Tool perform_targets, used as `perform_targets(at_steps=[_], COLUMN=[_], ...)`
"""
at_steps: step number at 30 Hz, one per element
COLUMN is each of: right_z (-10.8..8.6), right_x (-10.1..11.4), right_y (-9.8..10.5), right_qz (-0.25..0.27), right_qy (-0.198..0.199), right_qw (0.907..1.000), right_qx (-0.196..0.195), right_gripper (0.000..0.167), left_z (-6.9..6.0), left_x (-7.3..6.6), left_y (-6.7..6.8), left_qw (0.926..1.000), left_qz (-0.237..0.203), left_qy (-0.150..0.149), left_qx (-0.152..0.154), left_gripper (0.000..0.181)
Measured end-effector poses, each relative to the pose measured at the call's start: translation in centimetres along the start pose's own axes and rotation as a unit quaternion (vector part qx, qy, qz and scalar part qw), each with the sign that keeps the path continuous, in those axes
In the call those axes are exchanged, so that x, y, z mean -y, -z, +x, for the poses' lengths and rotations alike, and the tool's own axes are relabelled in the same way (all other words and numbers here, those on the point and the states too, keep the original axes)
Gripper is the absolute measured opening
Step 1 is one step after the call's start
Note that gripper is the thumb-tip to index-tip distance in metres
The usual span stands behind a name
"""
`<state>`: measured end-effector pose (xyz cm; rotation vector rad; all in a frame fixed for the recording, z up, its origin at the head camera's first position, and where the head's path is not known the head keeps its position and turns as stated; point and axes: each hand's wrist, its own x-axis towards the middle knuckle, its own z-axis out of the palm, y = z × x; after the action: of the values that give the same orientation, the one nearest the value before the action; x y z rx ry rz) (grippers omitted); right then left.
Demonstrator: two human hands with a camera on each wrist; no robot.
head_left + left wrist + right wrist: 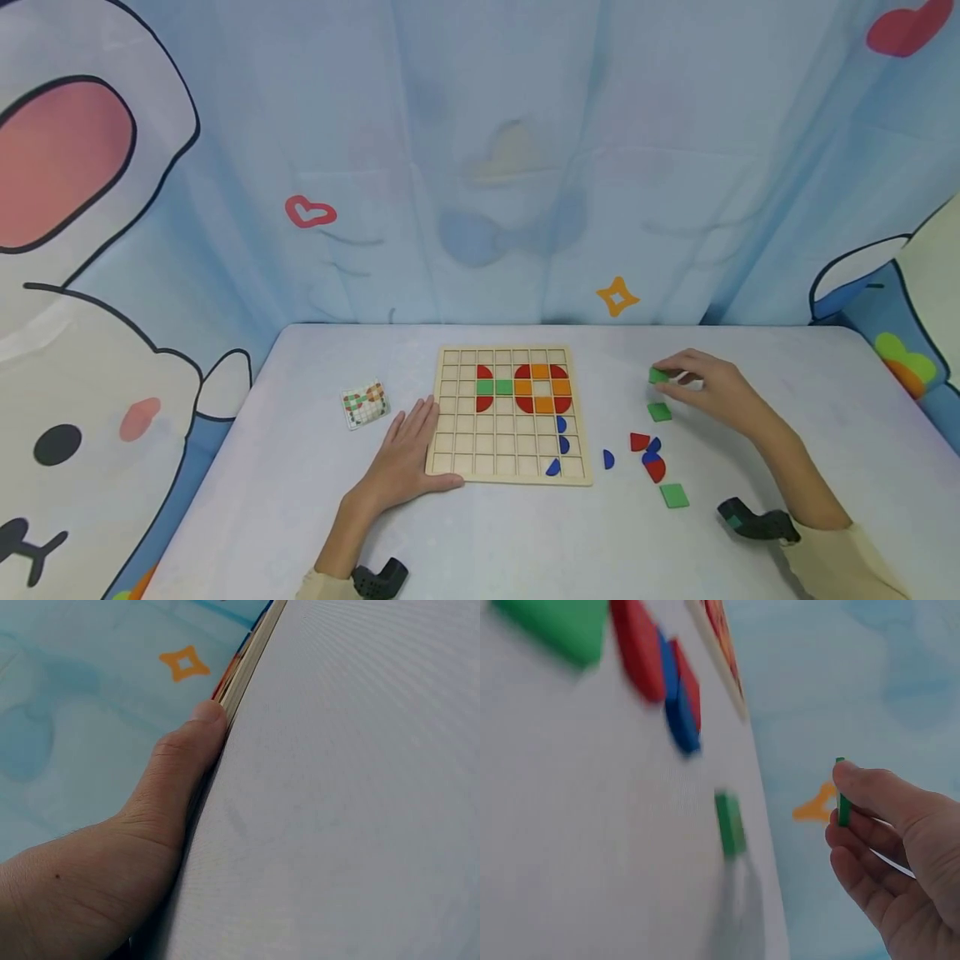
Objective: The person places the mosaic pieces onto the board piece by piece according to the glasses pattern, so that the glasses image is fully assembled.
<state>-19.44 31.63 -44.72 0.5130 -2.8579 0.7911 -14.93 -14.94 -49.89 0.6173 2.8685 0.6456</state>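
My right hand (708, 385) pinches a green square tile (843, 802) between thumb and fingers, raised above the table right of the board. Flat against the left side of the wooden grid board (491, 442) lies my left hand (405, 450), fingers straight, thumb along the near edge. In the left wrist view the thumb (176, 772) touches the board's edge. Red, orange and green pieces fill part of the board's upper rows. Several blue half-round pieces (564, 444) sit in its lower right cells. Another green tile (659, 412) lies just below the right hand.
A small pattern card (365, 404) lies left of the board. Right of the board are a lone blue half-round piece (608, 459), a red piece (639, 442), a cluster of blue and red pieces (655, 469) and a green square (674, 496). A blue curtain (480, 167) hangs behind the table.
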Motion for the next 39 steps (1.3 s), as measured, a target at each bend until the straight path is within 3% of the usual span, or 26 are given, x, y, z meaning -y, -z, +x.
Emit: perform_targets(at_steps=[6,12,20,29,39], right_z=[3.4,6.6,9.5,13.3,14.7], right_x=[4.8,10.0,15.3,17.6,18.2], right_y=[-2.8,-5.4,-9.1,-12.1,-13.5], right_qz=[0.031,0.067,-0.012,-0.043,-0.055], right_qy=[0.04,0.086,0.133,0.131,0.116], right_qw=[0.9987,0.9927,0.9841,0.9807,0.9813], right_qx=[0.01,0.051,0.117,0.139,0.143], right_gripper=[0.024,0.023,0.022,0.016,0.01], left_z=[0.0,0.0,0.0,0.0,0.0], left_x=[0.0,-0.1,-0.1,0.0,0.0], left_y=[0.0,0.1,0.1,0.1,0.0], left_qw=[1.0,1.0,1.0,0.9999,1.0], left_qz=[0.006,0.005,0.007,0.01,0.007], left_qy=[0.001,0.0,-0.002,-0.003,-0.004], left_qx=[0.003,-0.004,-0.002,-0.002,-0.004], left_gripper=[0.116,0.116,0.116,0.117,0.116])
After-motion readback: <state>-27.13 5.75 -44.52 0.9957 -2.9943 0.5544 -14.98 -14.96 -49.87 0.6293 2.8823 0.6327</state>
